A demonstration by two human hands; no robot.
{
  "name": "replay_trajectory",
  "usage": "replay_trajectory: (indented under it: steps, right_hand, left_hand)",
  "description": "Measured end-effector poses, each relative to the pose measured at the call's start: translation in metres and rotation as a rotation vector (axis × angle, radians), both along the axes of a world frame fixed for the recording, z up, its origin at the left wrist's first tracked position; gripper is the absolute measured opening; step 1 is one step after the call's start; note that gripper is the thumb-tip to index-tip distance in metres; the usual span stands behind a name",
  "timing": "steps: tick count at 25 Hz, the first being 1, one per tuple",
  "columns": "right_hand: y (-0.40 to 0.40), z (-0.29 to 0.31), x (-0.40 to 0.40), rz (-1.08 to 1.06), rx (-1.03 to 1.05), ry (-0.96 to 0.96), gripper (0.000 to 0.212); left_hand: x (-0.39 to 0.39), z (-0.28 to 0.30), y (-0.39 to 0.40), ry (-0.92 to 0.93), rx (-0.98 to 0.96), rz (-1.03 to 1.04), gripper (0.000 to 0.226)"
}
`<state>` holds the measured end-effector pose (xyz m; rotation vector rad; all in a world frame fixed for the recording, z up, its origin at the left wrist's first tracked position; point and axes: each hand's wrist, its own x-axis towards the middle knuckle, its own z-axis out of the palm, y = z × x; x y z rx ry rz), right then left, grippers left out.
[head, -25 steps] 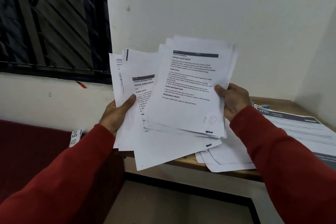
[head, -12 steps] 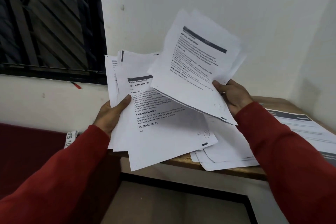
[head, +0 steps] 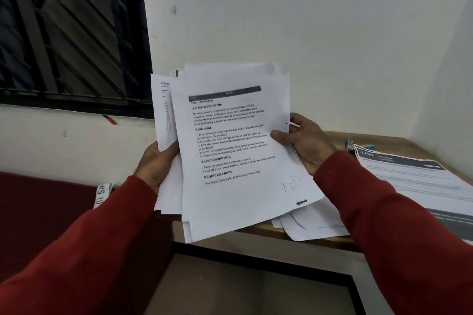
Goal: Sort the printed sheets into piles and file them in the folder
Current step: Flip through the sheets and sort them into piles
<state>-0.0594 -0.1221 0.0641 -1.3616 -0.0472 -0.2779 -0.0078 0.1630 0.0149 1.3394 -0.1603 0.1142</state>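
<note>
Hands gripping sheets, thumbs front

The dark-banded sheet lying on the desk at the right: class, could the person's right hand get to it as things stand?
Probably not straight away. The right hand is pinching the held stack of sheets, so it is busy. The dark-banded sheet itself lies uncovered on the desk beside that arm.

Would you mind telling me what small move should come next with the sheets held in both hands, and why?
Probably lay the top white printed sheet headed Return Packaging, pinched by the right hand, onto a pile on the wooden table, while the left hand holds the unsorted stack.
</note>
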Motion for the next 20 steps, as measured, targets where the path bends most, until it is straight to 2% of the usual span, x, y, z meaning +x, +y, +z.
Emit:
replay_trajectory:
  steps: [3,4,7,8,12,15,20]
  right_hand:
    - [-0.002,-0.003,0.003,-0.064,-0.072,-0.008,0.061]
    - [-0.003,-0.003,0.003,-0.070,-0.067,0.011,0.059]
    - [-0.004,-0.003,0.003,-0.038,-0.092,0.058,0.030]
    - [-0.003,-0.003,0.003,-0.030,-0.116,0.065,0.027]
    - [0.003,-0.007,0.003,0.073,-0.211,0.126,0.021]
    - [0.008,-0.012,0.010,-0.023,-0.175,0.094,0.011]
    - [0.002,-0.006,0.011,-0.148,-0.113,0.057,0.009]
  left_hand:
    - [-0.001,0.000,-0.002,-0.005,-0.008,0.011,0.027]
    - [0.000,0.000,-0.002,-0.007,-0.010,0.015,0.028]
    - [0.001,-0.001,-0.002,0.006,-0.024,0.010,0.032]
    - [0.001,-0.001,-0.001,0.004,-0.019,0.009,0.031]
    - [-0.004,0.001,-0.004,-0.011,0.030,0.009,0.012]
    - [-0.006,0.002,-0.005,-0.015,0.020,-0.029,0.014]
    - [-0.003,0.000,-0.004,-0.015,-0.043,-0.042,0.026]
